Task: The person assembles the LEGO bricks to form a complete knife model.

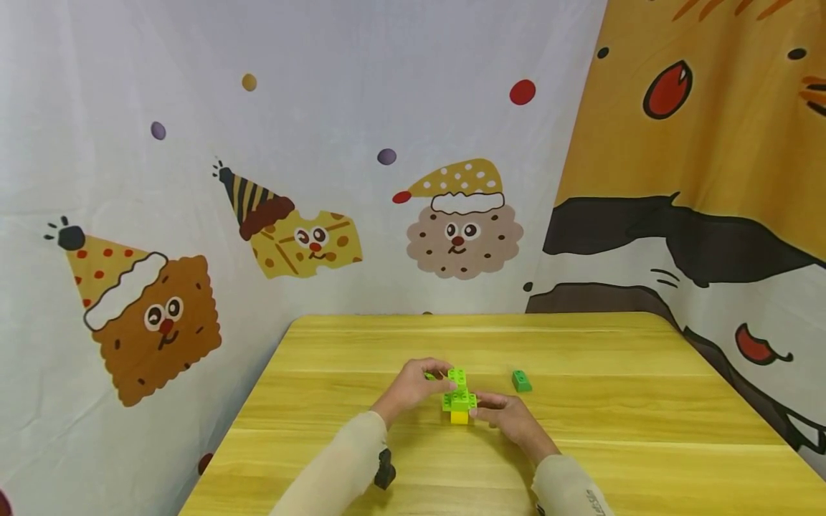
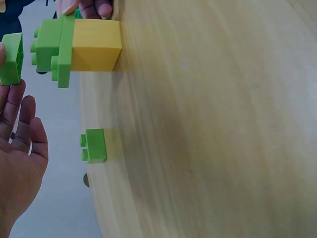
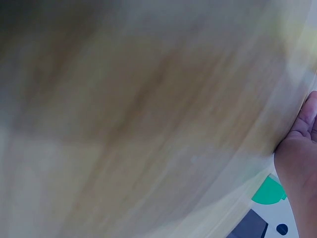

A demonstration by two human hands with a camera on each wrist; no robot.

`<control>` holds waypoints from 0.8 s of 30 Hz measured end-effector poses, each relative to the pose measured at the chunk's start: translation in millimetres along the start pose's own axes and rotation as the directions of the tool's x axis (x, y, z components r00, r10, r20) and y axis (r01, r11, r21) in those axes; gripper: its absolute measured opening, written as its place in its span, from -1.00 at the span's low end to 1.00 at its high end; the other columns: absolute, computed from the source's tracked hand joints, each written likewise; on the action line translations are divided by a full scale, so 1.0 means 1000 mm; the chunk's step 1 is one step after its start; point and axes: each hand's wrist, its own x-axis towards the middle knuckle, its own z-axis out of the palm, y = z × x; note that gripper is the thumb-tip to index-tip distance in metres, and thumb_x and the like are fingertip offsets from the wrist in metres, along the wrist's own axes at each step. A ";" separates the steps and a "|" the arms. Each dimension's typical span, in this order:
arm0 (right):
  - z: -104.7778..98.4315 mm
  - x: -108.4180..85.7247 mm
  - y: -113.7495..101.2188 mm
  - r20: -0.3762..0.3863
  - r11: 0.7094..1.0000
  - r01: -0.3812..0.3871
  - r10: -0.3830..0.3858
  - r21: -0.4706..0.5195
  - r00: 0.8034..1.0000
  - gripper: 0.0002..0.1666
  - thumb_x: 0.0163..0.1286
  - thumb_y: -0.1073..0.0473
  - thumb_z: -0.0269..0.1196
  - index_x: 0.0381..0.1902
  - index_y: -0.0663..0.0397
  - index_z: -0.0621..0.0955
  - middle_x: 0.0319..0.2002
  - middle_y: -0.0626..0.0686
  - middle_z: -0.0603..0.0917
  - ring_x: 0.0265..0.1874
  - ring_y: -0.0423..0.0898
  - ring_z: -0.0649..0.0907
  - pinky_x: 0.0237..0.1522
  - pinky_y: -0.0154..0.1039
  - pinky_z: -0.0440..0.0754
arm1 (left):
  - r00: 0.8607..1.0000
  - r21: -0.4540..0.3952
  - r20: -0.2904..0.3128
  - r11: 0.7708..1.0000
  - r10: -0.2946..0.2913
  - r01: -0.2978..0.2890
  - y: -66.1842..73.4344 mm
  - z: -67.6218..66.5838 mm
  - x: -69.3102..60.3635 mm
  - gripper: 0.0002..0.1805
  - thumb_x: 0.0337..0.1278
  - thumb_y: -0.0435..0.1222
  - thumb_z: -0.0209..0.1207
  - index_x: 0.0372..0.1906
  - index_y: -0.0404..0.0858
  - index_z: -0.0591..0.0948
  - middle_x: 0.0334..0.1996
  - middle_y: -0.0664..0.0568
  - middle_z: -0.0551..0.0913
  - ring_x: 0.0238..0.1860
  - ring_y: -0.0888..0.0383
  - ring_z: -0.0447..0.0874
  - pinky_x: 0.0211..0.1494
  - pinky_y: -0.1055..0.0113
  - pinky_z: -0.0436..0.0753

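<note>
In the head view my left hand (image 1: pixel 418 385) holds a light green toy brick (image 1: pixel 457 377) over a small brick stack. The left wrist view shows this brick (image 2: pixel 12 59) in my left hand (image 2: pixel 20 158), a small gap from the stack's studs. The stack has a yellow brick (image 2: pixel 96 45) at its base, a wider light green layer (image 2: pixel 64 54) and a green brick (image 2: pixel 48 44) on top. My right hand (image 1: pixel 513 419) grips the stack's right side, thumb on the green layer. In the right wrist view my right hand (image 3: pixel 299 158) shows only partly; the stack is not visible there.
A darker green brick (image 1: pixel 521 381) lies on the wooden table (image 1: pixel 619 416), right of the stack. Another light green brick (image 2: pixel 94 146) stands on the table near my left hand. Behind the table hangs a printed cloth (image 1: pixel 361 93).
</note>
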 end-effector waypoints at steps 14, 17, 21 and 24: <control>0.000 -0.002 -0.001 0.000 1.000 0.004 -0.004 0.003 1.000 -0.39 0.21 0.01 0.47 0.17 0.17 0.64 0.03 0.12 0.68 -0.06 -0.02 0.61 -0.16 -0.14 0.58 | 1.000 0.032 0.005 0.999 -0.022 0.022 -0.005 0.006 -0.003 -0.62 0.12 -0.02 0.40 0.02 -0.04 0.71 -0.15 0.17 0.63 -0.09 0.12 0.52 -0.13 0.20 0.55; 0.000 -0.002 -0.001 -0.006 1.000 0.002 -0.002 -0.001 1.000 -0.39 0.21 0.01 0.47 0.17 0.17 0.64 0.03 0.12 0.68 -0.06 -0.02 0.61 -0.15 -0.13 0.58 | 1.000 0.029 0.006 0.999 -0.027 0.027 -0.006 0.007 -0.003 -0.63 0.13 -0.03 0.40 0.02 -0.04 0.72 -0.15 0.19 0.63 -0.10 0.13 0.52 -0.15 0.21 0.55; 0.000 -0.002 -0.001 -0.008 1.000 0.001 -0.001 -0.003 1.000 -0.40 0.22 0.02 0.46 0.16 0.17 0.65 0.04 0.12 0.68 -0.05 -0.02 0.61 -0.15 -0.13 0.58 | 0.999 0.026 0.008 0.999 -0.031 0.031 -0.008 0.007 -0.003 -0.64 0.13 -0.04 0.40 0.02 -0.03 0.72 -0.15 0.19 0.62 -0.12 0.15 0.52 -0.19 0.23 0.54; 0.000 -0.002 -0.001 -0.010 1.000 -0.002 0.002 -0.005 1.000 -0.40 0.21 0.02 0.47 0.16 0.16 0.65 0.04 0.12 0.68 -0.05 -0.03 0.62 -0.15 -0.14 0.58 | 1.000 0.029 0.012 0.999 -0.029 0.028 -0.008 0.007 -0.003 -0.65 0.13 -0.04 0.40 0.01 -0.02 0.72 -0.15 0.19 0.63 -0.13 0.16 0.52 -0.20 0.23 0.54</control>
